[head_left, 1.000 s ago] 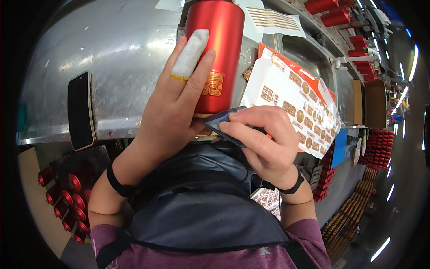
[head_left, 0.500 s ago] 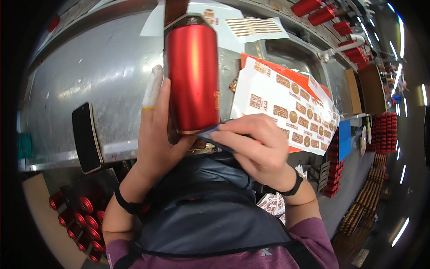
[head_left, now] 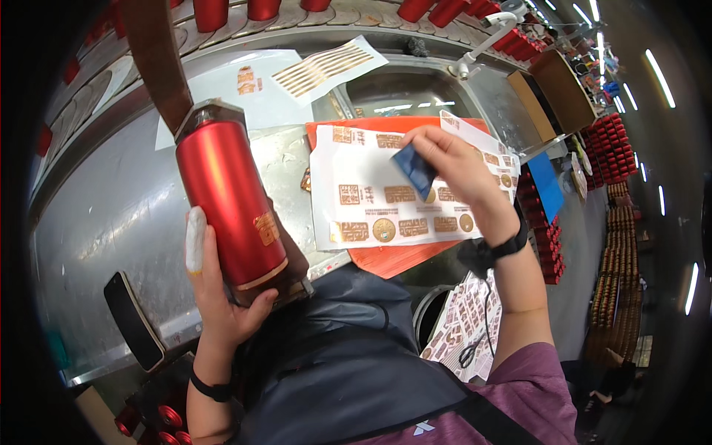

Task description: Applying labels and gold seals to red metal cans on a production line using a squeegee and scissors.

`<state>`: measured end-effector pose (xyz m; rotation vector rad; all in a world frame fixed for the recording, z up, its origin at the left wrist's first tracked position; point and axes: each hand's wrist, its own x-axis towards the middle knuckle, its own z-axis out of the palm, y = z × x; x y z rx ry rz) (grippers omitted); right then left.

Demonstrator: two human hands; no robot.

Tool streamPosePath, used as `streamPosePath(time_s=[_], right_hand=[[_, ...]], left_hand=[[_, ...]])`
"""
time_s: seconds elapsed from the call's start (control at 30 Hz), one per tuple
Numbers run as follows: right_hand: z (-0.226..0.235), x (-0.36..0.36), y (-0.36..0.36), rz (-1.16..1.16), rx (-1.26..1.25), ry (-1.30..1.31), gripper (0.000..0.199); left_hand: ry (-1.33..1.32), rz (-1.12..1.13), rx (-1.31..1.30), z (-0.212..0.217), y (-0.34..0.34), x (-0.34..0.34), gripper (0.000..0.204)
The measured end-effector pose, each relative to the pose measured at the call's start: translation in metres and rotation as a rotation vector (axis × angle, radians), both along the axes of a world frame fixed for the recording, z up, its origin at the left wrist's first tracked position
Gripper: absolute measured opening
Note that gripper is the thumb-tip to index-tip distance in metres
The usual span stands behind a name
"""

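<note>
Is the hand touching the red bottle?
Touching. The head view shows the left hand wrapped around the lower part of the red bottle, fingers pressed against its side.

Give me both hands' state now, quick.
Left hand: closed around the red bottle.
Right hand: pinching a small blue card.

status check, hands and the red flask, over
Left hand grips red flask upright. Right hand holds blue scraper over sticker sheet. Nothing in the way.
</note>
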<state>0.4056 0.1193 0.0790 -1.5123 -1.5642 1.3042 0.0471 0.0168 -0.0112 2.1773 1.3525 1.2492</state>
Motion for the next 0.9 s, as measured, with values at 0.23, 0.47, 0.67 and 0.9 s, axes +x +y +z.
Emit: streamPosePath(time_s=[0.23, 0.47, 0.67, 0.9], right_hand=[[-0.013, 0.08, 0.115, -0.025, -0.304, -0.062, 0.041], [-0.066, 0.033, 0.222, 0.403, -0.054, -0.81, 0.041], [-0.094, 0.001, 0.24, 0.564, -0.098, -0.98, 0.042], [-0.036, 0.006, 0.218, 0.457, 0.076, -0.727, 0.024]], left_hand=[[0.056, 0.033, -0.05, -0.005, -0.004, -0.004, 0.096], [0.117, 0.061, -0.03, -0.01, -0.007, -0.007, 0.091], [0.156, 0.068, -0.005, -0.01, -0.008, -0.008, 0.087], [0.142, 0.03, -0.015, -0.002, -0.004, -0.005, 0.081]])
